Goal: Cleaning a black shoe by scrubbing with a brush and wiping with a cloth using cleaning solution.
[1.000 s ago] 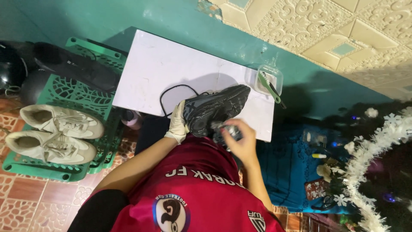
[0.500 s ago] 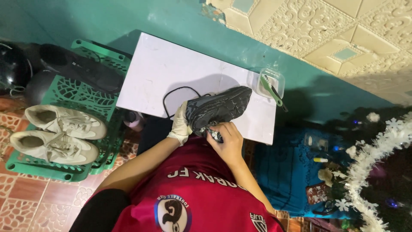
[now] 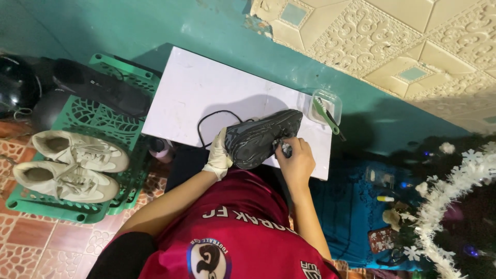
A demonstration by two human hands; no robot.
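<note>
Now, vs. half a sec ago: the dark shoe (image 3: 263, 137) sits about where it was on the white board (image 3: 206, 93), sole up, toe toward the clear plastic tub (image 3: 328, 106). The right hand (image 3: 295, 163) has stayed at the sole's near edge; a full sec ago it was a bit lower and further off the shoe. View itself shifted slightly, nothing else moved.

Grip: left hand (image 3: 219, 155), in a whitish glove, is curled around the shoe's heel end, fingers mostly hidden behind the shoe, so closed on it and steadying it. Right hand is bare, fingers pinched together on a small pale thing (image 3: 284, 149) pressed vs. the sole; can't tell what it is, too small and blurred. A thin black cord (image 3: 206, 121) loops on the board just beside the gloved hand.

Counts: 1 dark shoe on the board; 2 white sneakers (image 3: 72, 165) side by side on the green plastic crate (image 3: 103, 111) at left, well apart from the board; 1 tub w/ a green-handled brush (image 3: 324, 114) in it; 1 board; 2 hands, both the person's own. Person wears a red jersey (image 3: 232, 237).
</note>
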